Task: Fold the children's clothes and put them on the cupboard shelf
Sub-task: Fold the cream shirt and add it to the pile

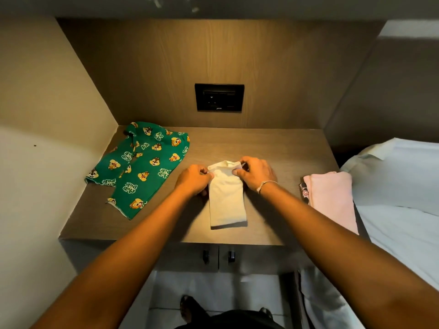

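A small white garment [226,200] lies folded into a narrow strip in the middle of the wooden cupboard top [273,148]. My left hand [194,180] pinches its far left corner. My right hand [255,173], with a thread band on the wrist, pinches its far right corner at the collar. A green shirt with a cartoon chipmunk print [142,167] lies spread out and unfolded at the left. A folded pink garment [332,198] rests at the right edge of the top.
A black socket panel [219,97] is set in the wooden back wall. Beige walls close in the left side. A bed with white sheets [401,210] adjoins on the right. Two cupboard doors with dark handles [218,256] are below the top.
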`<move>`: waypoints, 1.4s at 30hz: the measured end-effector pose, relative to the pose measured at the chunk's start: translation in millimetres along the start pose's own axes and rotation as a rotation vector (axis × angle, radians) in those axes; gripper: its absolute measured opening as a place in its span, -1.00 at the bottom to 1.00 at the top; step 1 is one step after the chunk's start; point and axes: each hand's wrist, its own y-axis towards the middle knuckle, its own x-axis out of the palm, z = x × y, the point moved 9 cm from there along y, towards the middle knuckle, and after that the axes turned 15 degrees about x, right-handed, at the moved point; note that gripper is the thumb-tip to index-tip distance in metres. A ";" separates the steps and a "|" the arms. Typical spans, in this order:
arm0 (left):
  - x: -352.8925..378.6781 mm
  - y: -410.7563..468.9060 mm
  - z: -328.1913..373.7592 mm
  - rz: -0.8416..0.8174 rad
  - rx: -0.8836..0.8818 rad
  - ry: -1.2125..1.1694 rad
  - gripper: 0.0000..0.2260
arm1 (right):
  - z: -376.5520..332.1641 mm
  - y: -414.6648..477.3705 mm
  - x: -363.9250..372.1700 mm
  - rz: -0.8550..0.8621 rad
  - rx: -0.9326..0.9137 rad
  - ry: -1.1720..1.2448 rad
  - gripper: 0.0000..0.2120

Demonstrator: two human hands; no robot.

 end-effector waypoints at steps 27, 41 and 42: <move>40.4 -51.8 66.6 0.086 0.223 -0.755 -0.42 | 54.7 -76.8 -2.6 -0.035 0.199 0.875 -0.45; 201.0 -20.5 219.7 -0.164 0.364 -0.588 -0.28 | 217.0 -83.6 -154.9 0.245 0.379 0.357 -0.28; 205.1 -23.7 216.2 -0.179 0.371 -0.487 -0.30 | 222.9 -82.3 -146.4 0.208 0.398 0.315 -0.29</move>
